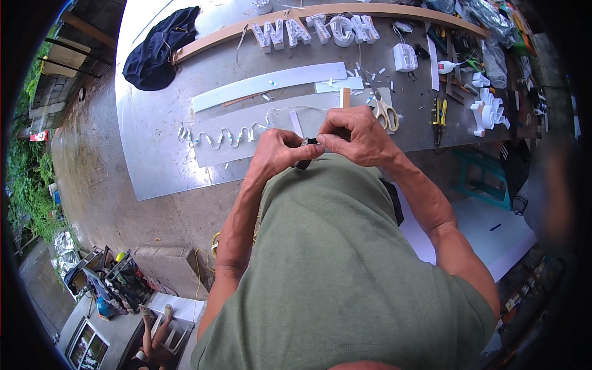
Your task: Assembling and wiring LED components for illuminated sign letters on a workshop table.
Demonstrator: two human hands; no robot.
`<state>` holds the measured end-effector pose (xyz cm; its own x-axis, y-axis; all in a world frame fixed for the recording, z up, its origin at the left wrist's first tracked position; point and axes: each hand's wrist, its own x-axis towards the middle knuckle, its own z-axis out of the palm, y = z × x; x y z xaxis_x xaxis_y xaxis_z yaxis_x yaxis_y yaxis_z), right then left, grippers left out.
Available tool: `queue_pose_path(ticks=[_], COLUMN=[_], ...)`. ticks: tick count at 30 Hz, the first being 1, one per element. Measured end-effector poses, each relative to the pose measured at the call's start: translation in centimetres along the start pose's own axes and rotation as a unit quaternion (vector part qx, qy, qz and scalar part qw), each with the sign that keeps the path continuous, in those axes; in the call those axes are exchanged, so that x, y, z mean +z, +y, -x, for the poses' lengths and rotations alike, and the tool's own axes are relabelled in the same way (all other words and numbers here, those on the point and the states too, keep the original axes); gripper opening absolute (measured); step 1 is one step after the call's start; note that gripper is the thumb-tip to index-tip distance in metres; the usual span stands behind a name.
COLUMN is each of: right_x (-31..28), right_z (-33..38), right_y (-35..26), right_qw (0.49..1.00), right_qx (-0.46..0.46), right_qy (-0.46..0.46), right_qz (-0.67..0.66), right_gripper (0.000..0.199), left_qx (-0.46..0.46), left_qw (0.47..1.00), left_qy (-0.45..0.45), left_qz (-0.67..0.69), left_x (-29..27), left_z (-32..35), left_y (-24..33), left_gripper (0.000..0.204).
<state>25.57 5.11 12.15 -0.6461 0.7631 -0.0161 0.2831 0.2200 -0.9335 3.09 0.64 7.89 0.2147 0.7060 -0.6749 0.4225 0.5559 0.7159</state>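
Observation:
My left hand [276, 151] and my right hand [357, 137] meet in front of my body at the table's near edge. The fingers of both are pinched on a small black strip-like piece [312, 141] with a pale, shiny bit beside it. More black shows under my left fingers; its exact kind is hidden. A string of small white light modules on a wire [229, 138] lies zigzag to the left of my hands. Scissors with cream handles [386, 116] rest just past my right hand. A narrow whitish strip [296, 123] lies beyond my fingers.
The metal-topped table [154, 148] carries white block letters [314, 31], a curved wooden strip [216, 44], a long white strip [271, 85] and a dark cap [160, 52]. Yellow-handled pliers [440, 112] lie right. A teal stool [484, 176] stands below. Someone's legs [157, 330] show lower left.

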Motion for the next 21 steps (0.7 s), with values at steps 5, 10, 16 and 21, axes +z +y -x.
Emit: queue_pose_path(ticks=[5, 10, 16, 21], right_x=[-0.7, -3.3, -4.6, -4.2], right_z=[-0.4, -2.1, -2.0, -1.9], right_y=[1.4, 2.1, 1.4, 1.0], right_qw=[0.991, 0.976, 0.982, 0.987], right_qx=[0.094, 0.144, 0.125, 0.110], right_qy=[0.028, 0.030, -0.020, -0.026], right_qz=[-0.096, -0.162, -0.143, -0.116], right_gripper=[0.015, 0.024, 0.030, 0.033], left_qx=[0.042, 0.121, 0.103, 0.114], left_qw=[0.999, 0.967, 0.973, 0.974], left_qy=[-0.017, -0.067, -0.113, -0.126], left_qz=[0.024, 0.216, 0.174, 0.153], left_x=[0.9, 1.3, 0.6, 0.5], left_z=[0.3, 1.2, 0.9, 0.8], left_y=[0.6, 2.2, 2.9, 1.9], left_gripper=[0.060, 0.071, 0.062, 0.056])
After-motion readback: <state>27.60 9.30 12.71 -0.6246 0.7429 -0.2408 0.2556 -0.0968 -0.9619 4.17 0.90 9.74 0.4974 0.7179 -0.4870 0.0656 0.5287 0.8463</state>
